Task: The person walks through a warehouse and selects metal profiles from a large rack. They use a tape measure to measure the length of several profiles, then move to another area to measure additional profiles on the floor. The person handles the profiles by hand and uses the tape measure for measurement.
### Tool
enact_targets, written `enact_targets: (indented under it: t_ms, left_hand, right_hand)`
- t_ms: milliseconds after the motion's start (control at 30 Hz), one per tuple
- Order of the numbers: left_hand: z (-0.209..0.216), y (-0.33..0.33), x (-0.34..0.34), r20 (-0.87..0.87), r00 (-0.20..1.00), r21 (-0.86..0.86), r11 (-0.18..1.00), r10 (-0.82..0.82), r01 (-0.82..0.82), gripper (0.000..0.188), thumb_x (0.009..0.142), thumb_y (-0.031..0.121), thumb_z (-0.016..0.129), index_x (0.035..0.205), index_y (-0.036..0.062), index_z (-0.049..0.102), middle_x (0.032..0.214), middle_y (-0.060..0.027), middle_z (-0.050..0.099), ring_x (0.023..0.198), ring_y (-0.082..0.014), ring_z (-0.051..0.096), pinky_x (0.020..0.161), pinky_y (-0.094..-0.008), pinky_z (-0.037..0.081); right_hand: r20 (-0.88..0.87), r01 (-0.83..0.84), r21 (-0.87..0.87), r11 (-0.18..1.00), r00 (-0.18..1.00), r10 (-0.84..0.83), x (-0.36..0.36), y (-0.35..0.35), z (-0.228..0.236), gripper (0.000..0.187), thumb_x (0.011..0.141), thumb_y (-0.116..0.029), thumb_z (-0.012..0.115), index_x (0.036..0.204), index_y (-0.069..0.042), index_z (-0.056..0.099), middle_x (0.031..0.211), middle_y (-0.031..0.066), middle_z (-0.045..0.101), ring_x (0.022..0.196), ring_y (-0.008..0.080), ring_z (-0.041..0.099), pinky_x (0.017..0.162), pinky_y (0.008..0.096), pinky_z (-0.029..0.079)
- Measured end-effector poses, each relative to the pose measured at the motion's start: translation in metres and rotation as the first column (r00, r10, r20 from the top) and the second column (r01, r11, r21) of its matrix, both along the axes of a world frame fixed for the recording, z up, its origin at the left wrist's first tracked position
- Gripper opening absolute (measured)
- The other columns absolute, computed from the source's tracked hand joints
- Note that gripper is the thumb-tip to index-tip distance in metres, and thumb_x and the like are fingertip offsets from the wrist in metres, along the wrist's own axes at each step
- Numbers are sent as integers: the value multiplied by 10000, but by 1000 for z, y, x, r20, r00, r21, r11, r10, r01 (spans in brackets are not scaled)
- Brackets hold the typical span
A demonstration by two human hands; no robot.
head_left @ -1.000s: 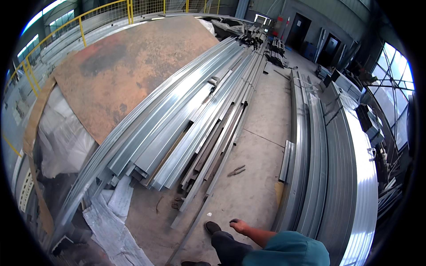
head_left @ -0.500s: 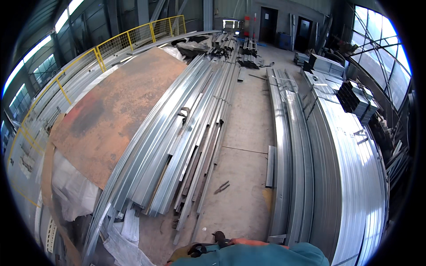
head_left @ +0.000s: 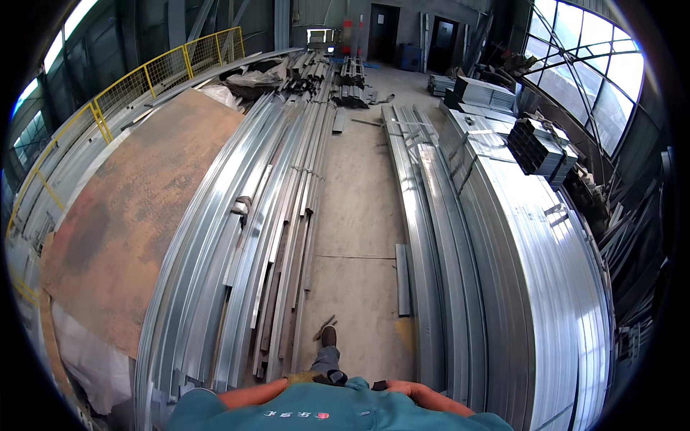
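At the lower edge, my left hand wears a yellow-brown glove and sits close to my waist. A dark shape lies beside it, and its fingers are mostly hidden. My right hand is also near my body, with something dark at its end; whether that is a glove or a held thing is unclear. My shoe is on the concrete aisle, beside a small pair of dark metal pieces. Long silvery metal profiles lie to my left. More long steel sections lie to my right.
A rusty brown sheet covers part of the left side, before a yellow railing. A tall stack of shiny profiles runs along the right. Bundled square tubes rest on it. Dark doors stand at the far end.
The view has swung right, and I have moved a little forward along the aisle. My shoe is now beside the small metal pieces, and both forearms have come into view.
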State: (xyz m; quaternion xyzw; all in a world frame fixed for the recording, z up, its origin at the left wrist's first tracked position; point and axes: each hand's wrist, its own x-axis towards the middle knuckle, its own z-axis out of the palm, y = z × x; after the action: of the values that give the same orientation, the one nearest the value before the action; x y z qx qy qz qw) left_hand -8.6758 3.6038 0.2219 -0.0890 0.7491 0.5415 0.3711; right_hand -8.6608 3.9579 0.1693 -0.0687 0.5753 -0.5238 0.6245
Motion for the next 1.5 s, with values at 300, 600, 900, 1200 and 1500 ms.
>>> enact_targets:
  t_ms: [300,600,900,1200,1500]
  left_hand:
    - [9,-31,-192,46,996,113,991,-82,77,354,927,374,568,1133,95,638,1027,-78,693,868,-205,657,754,-390,530]
    - [-24,-77,-298,121,982,152,975,142,-160,339,931,368,571,1122,95,635,1007,-69,691,835,-191,651,733,-378,531]
    - [-68,-115,-468,311,627,23,654,714,-756,398,925,350,578,1199,61,594,1077,-131,667,874,-247,652,770,-387,541]
    - [-158,-171,-595,26,779,-678,562,-626,474,237,867,247,592,977,47,655,901,-92,685,756,-226,636,668,-358,522]
    - [-202,-85,-764,-84,885,-461,805,-458,373,421,852,392,578,1090,69,705,1050,-190,706,982,-369,669,819,-473,522]
  right_hand:
    - [-105,-40,294,955,992,74,-185,-40,69,569,883,-395,663,1244,42,638,1200,91,673,1096,173,601,973,334,470]
    - [234,675,198,711,672,-703,-330,-39,39,464,937,-387,637,1185,3,674,1114,128,702,1041,212,652,930,342,503]
    - [250,950,313,11,-71,-966,-553,23,-38,221,892,-386,539,866,-173,593,799,30,621,744,247,611,663,432,481]
    - [206,946,323,25,-44,-978,-801,51,-43,167,893,-341,609,898,-177,576,794,38,625,707,225,627,594,424,512]
    - [157,945,304,119,74,-985,-1043,11,-18,189,894,-356,609,994,-197,591,894,19,661,787,214,638,676,412,511]
